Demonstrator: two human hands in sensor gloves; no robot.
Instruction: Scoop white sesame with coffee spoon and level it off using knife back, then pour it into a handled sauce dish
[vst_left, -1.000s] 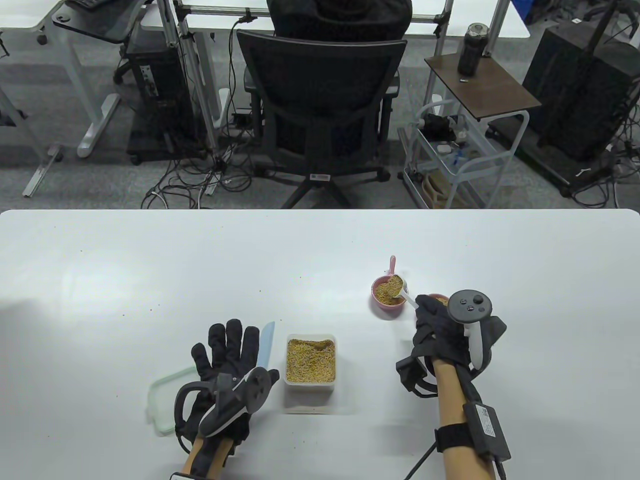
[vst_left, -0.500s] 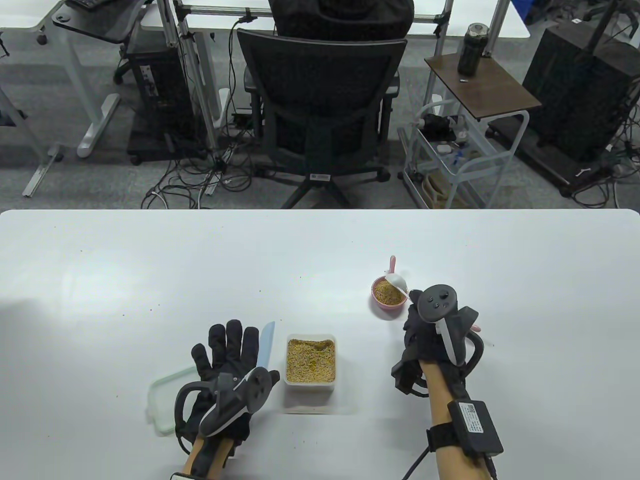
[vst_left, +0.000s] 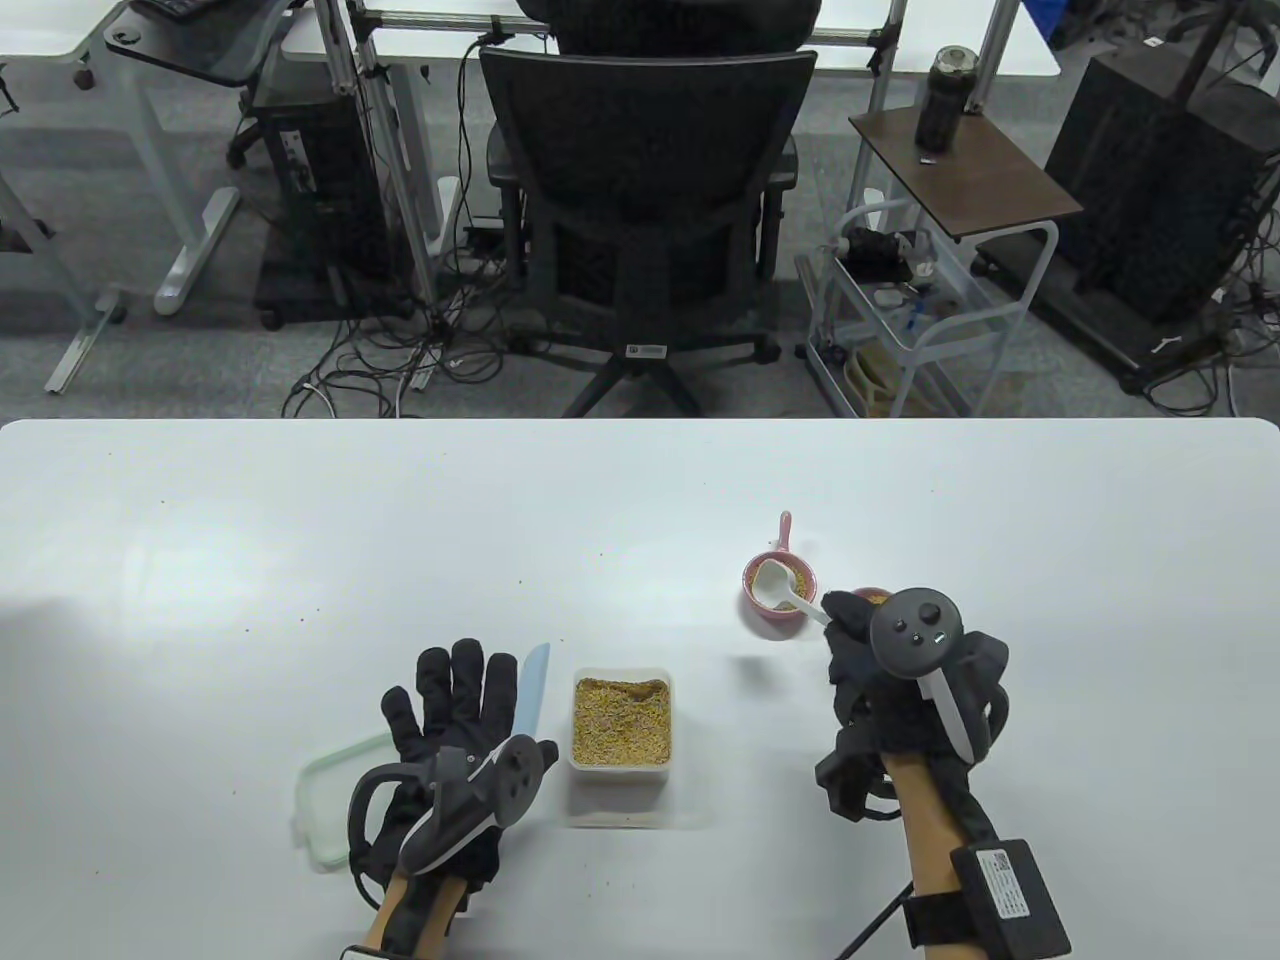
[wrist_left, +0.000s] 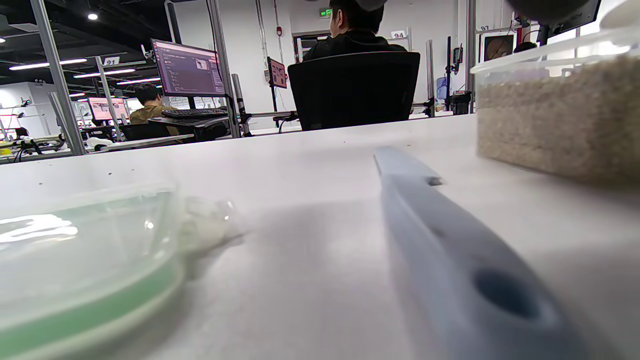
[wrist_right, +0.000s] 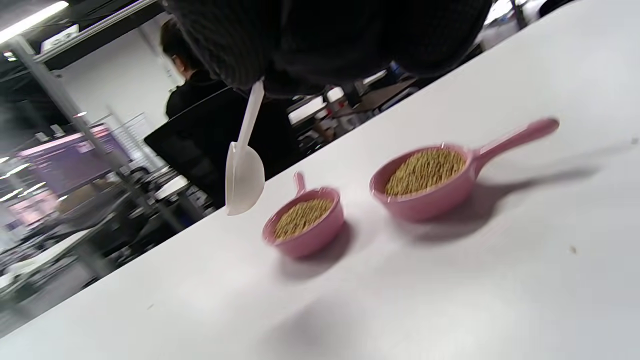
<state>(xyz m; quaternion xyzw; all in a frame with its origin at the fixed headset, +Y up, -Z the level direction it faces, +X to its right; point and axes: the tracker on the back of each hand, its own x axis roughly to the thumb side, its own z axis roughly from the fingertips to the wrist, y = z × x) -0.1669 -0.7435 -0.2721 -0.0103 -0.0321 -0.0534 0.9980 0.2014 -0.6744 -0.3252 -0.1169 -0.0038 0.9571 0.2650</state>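
While gripping the white spoon (vst_left: 783, 587) in curled right hand (vst_left: 880, 670), held its emptied bowl above the pink dish (vst_left: 778, 600); kept left hand (vst_left: 450, 720) flat, fingers straight, beside the knife (vst_left: 532, 685) and sesame box (vst_left: 621, 722).

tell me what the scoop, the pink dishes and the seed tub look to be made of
The coffee spoon looks like thin, milky, translucent plastic: light passes through its bowl. The two handled sauce dishes are smooth, opaque pink with thick rounded rims, so either glazed ceramic or moulded plastic; I cannot tell which. The sesame container seems to be frosted clear plastic, since the seeds show through its wall.
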